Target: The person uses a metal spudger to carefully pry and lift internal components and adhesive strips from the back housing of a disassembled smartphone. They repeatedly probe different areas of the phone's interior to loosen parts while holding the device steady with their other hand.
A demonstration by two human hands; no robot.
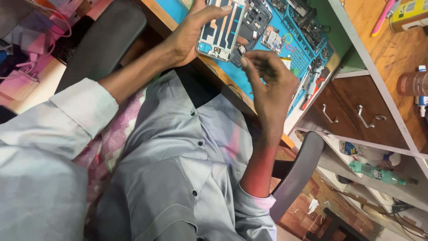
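My left hand (189, 33) holds an opened smartphone frame (220, 29) by its edges, with the bare inner side and small boards facing me, above the blue repair mat (249, 76). My right hand (267, 78) is just below the phone's lower corner, fingers curled and thumb and forefinger pinched together. Whether something small sits between those fingertips is too fine to tell. Both forearms reach out of grey shirt sleeves over the desk's edge.
A second dark phone shell (257, 18) and several loose parts lie on the mat. Red-handled tools (312, 87) sit at its edge. Wooden drawers (356, 114), a green bottle (376, 174) on a low shelf, and black chair armrests (107, 40) surround me.
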